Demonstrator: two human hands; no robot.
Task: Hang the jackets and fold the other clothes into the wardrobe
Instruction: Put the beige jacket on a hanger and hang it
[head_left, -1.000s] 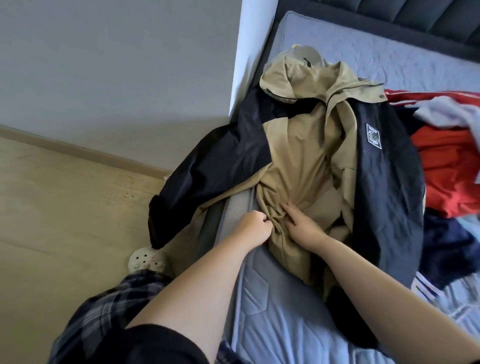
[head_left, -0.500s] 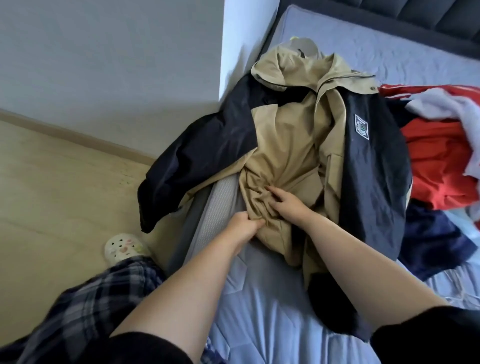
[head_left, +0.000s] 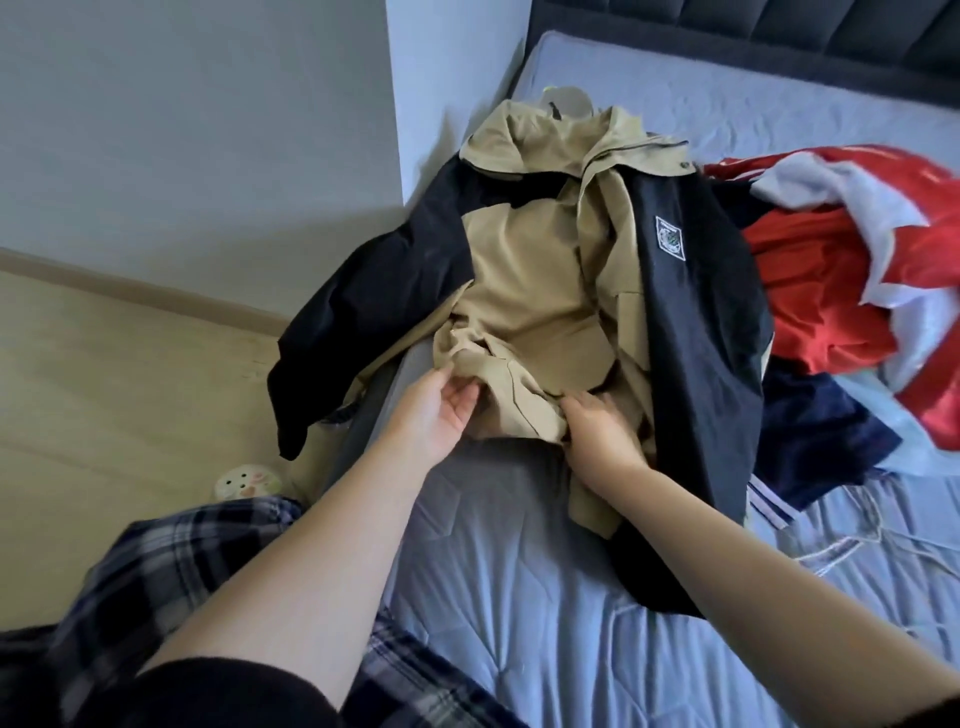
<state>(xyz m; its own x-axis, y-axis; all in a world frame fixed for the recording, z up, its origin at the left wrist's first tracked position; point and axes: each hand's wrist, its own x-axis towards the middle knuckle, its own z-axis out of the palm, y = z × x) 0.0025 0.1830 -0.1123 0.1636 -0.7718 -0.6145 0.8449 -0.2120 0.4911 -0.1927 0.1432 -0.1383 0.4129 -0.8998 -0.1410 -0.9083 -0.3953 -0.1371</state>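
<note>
Jacket (head_left: 545, 291) first: it is tan and black, and it lies spread on the bed (head_left: 571, 597), with one black sleeve hanging off the bed's edge toward the floor (head_left: 130, 374). Your left hand (head_left: 434, 410) holds the tan hem of the jacket, with the fingers curled under a fold of cloth. Your right hand (head_left: 597, 426) is just beside it on the jacket, and its fingers pinch the tan cloth too. A pile of red and white clothes (head_left: 841, 270) sits on the far side of the jacket, touching its black side. A dark blue piece (head_left: 815, 431) lies next to the jacket too, under the red pile. A white shoe with holes (head_left: 249, 480) is on the floor, near the hanging sleeve.
</note>
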